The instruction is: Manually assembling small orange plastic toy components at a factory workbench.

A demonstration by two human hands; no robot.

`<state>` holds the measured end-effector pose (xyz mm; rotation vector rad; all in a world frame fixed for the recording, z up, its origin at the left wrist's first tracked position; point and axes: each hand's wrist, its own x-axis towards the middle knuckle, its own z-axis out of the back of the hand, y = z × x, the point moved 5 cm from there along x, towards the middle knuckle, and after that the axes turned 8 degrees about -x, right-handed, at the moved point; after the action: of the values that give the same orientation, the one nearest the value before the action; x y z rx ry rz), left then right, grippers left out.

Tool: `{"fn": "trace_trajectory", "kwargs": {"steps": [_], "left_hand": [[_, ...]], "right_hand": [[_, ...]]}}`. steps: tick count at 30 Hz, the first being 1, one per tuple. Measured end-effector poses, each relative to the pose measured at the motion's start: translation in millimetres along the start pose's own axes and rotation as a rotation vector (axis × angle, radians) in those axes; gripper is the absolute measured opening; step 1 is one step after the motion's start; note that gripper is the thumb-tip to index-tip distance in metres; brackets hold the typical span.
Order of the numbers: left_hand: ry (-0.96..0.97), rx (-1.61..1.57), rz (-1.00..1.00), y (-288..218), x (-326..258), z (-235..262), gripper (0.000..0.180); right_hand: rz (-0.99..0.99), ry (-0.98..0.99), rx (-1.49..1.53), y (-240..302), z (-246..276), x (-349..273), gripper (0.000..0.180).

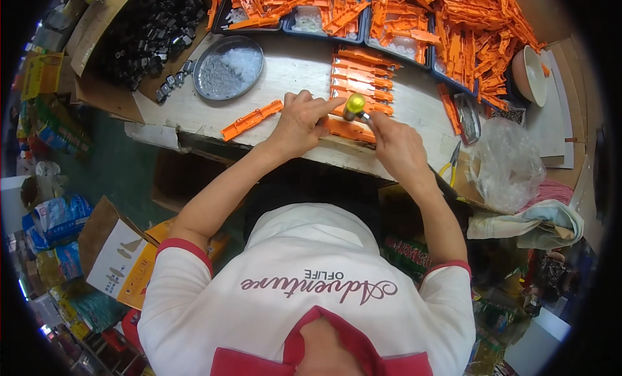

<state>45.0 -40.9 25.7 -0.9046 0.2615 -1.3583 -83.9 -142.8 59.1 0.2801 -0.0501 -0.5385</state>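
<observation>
My right hand (400,146) grips a small hammer (356,104) by its handle; the rounded yellow face of its head points up. Beneath the hammer lies the nearest long orange plastic part (350,130), close to the bench's front edge. My left hand (300,124) rests at that part's left end, index finger reaching toward the hammer head and the other fingers curled. Whatever sits between its fingertips is hidden. Beyond both hands, several similar orange parts (360,85) lie side by side in a column. One more orange part (251,120) lies alone beside my left wrist.
A round metal dish (227,99) of small translucent pieces stands on the workbench (285,68). Black pieces (139,45) fill a carton at far left. Dark trays (398,57) heaped with orange parts line the back. Yellow-handled pliers (451,165) and a plastic bag (508,162) lie right.
</observation>
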Motion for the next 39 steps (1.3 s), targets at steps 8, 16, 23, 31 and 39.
{"fn": "trace_trajectory", "kwargs": {"steps": [8, 16, 23, 31, 39], "left_hand": [[-0.078, -0.104, 0.085, 2.8, -9.3, -0.1, 0.056], [-0.3, 0.096, -0.141, -47.0, -40.6, -28.9, 0.042], [-0.144, 0.147, -0.177, -50.7, -50.9, -60.7, 0.039], [-0.175, 0.138, -0.235, -50.0, -49.9, -56.0, 0.035], [-0.191, 0.137, -0.201, -17.7, -15.5, -21.8, 0.03]], "right_hand": [[-0.03, 0.065, -0.119, 8.1, -12.7, 6.0, 0.015], [-0.018, -0.035, 0.036, 4.2, 2.1, 6.3, 0.016], [0.113, 0.009, -0.019, 29.8, -10.3, 6.7, 0.016], [0.069, -0.117, 0.162, 29.5, -2.4, 3.9, 0.018], [-0.175, -0.41, -0.052, -57.6, 13.0, -23.1, 0.019]]}}
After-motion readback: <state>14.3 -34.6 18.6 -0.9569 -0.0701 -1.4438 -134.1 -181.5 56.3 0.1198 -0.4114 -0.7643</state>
